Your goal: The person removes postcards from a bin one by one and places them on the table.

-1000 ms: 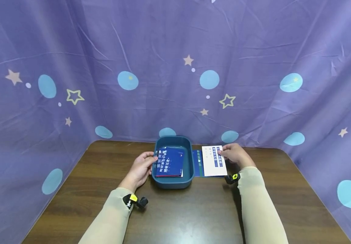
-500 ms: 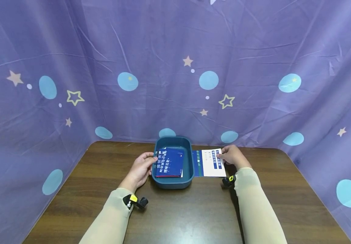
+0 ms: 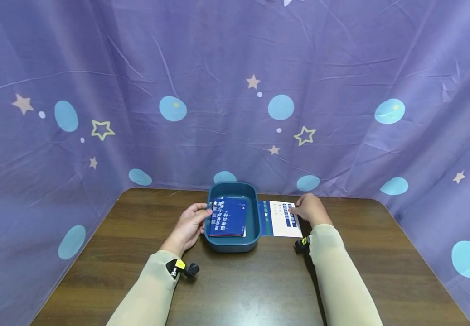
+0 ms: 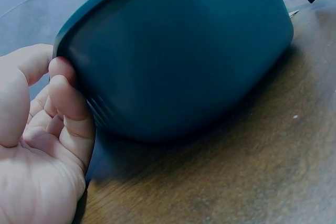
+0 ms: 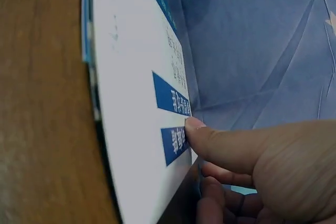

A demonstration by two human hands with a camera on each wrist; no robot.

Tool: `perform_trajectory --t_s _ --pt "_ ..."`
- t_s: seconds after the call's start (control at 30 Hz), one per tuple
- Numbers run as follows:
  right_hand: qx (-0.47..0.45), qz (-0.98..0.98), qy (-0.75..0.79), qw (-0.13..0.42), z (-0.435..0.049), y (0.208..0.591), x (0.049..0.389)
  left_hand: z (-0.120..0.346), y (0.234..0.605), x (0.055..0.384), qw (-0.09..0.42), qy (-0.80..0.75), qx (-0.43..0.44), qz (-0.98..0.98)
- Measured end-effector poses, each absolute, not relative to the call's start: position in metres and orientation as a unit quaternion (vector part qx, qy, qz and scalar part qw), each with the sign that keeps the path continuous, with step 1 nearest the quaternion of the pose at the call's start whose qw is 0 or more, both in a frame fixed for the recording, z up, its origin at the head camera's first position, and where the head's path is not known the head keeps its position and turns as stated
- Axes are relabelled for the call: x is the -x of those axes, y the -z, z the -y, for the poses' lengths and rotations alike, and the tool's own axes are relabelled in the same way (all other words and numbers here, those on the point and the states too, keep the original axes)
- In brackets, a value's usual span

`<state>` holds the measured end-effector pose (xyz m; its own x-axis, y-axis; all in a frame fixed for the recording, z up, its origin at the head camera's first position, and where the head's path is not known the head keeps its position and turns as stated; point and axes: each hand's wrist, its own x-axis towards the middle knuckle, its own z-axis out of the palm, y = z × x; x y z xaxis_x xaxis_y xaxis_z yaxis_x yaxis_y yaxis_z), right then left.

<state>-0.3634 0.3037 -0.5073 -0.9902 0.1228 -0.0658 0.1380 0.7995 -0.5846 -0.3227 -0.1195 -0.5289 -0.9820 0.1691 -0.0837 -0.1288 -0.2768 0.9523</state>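
A deep teal plastic tray stands on the table. My left hand grips its left rim, thumb over the edge and fingers against the outer wall, as the left wrist view shows. Inside lie blue cards with white characters, a red edge showing beneath. Right of the tray, my right hand pinches the far right edge of a white card with blue printed bars; the thumb is on top in the right wrist view. A blue printed card shows from under the white card's left side.
The brown wooden table ends at the back against a purple curtain with stars and blue ovals. A black wrist camera sits on the left sleeve, another on the right.
The right hand has come slightly left and down with the white card, which now lies lower over the blue card. The left hand stays on the tray's rim.
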Motion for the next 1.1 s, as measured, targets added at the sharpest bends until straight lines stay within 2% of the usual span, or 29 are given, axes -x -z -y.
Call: perform_trajectory --t_s 0.07,0.37,0.83,1.1 --pt "-0.084 -0.947 0.310 0.024 -0.297 0.495 0.356 0.120 0.529 0.323 0.093 -0.800 -0.017 -0.593" --pt "-0.079 -0.911 0.397 0.077 -0.304 0.492 0.357 0.119 0.530 0.323 0.093 -0.801 -0.016 -0.591" --pt "0.080 -0.889 0.444 0.071 -0.245 0.439 0.344 0.118 0.529 0.321 0.089 -0.801 -0.016 -0.592" --pt "0.145 -0.878 0.442 0.112 -0.192 0.420 0.350 0.120 0.530 0.323 0.086 -0.795 -0.023 -0.601"
